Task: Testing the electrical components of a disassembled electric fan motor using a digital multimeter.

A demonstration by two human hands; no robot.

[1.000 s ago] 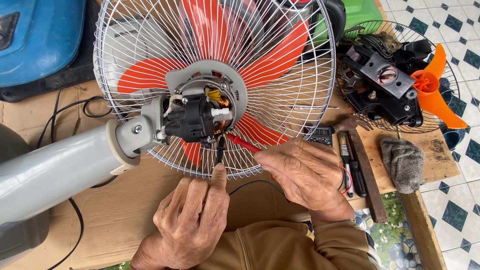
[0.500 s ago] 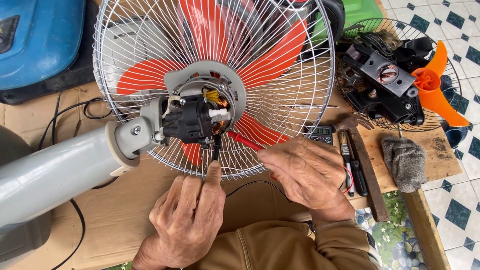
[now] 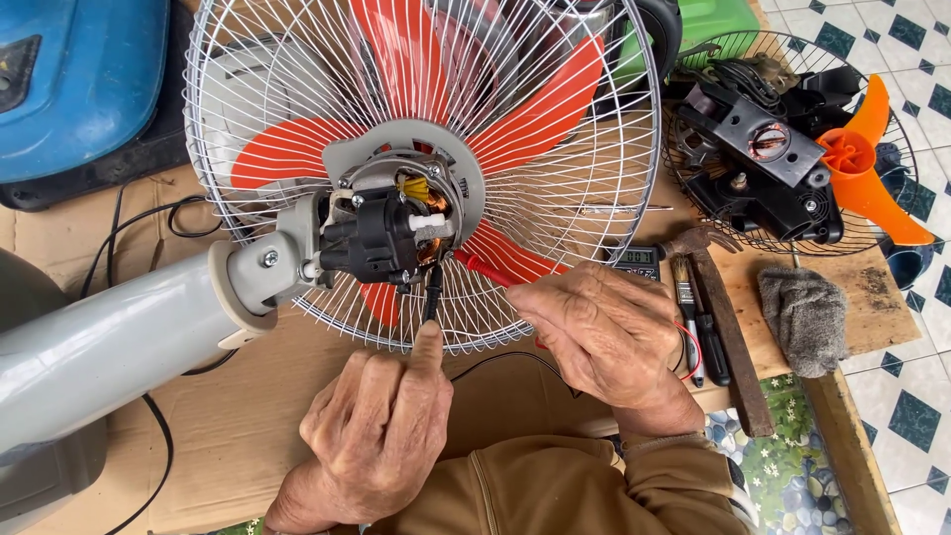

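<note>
A pedestal fan lies on its side with a white wire grill (image 3: 555, 178), orange blades (image 3: 540, 109) and a bare black motor (image 3: 381, 238) showing copper windings. My left hand (image 3: 381, 436) pinches a black test probe (image 3: 432, 292) that points up, its tip at the underside of the motor. My right hand (image 3: 604, 337) grips a red test probe (image 3: 485, 266), which slants up and left to the motor's right side. Thin red and black leads run off by my right wrist.
A small meter (image 3: 636, 261) lies just past my right hand, next to a brush (image 3: 686, 297), a screwdriver and a hammer (image 3: 723, 327). At the right are a second grill holding a dismantled motor (image 3: 768, 163) and orange blade (image 3: 867, 168), and a grey rag (image 3: 807, 317). The grey fan pole (image 3: 109, 347) lies at the left.
Both hands keep almost the same place; the black probe tip has crept slightly up toward the motor. The fan has not moved.
</note>
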